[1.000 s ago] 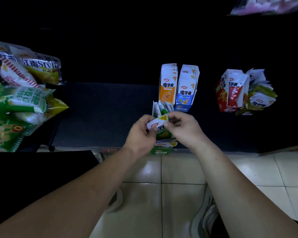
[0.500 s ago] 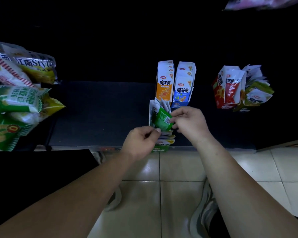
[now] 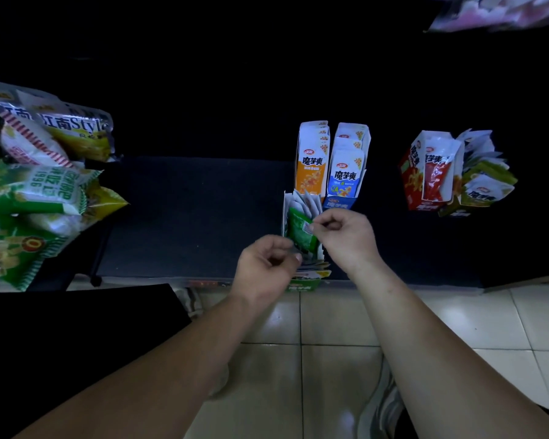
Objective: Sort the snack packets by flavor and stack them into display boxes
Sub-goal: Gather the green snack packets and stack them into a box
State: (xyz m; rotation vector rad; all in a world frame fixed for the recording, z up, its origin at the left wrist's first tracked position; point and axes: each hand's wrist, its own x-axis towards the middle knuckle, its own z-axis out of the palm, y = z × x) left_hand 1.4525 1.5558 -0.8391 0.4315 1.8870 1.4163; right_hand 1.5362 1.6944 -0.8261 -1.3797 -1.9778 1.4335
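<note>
A small green foil snack packet (image 3: 299, 231) with a white label patch at its upper right edge stands tilted in the mouth of an open white-walled display box with a green front (image 3: 302, 285), at the near edge of the dark tabletop (image 3: 187, 217). The right hand (image 3: 343, 239) holds it there: the grip is narrow, thumb and forefinger pinched on the packet's upper right corner. The left hand (image 3: 267, 267) sits just below, fingers curled, its thumb tip at the packet's lower edge – the blur there leaves it unclear whether this grip nips the foil or only touches it. Silvery packet backs fill the box behind the green one. Just beyond stand an orange box (image 3: 311, 166) and a blue box (image 3: 346, 175), side by side and touching – both full. Well to the right are a red box (image 3: 425, 175) and an olive box (image 3: 485, 188); large snack bags (image 3: 38, 185) are heaped at far left.
</note>
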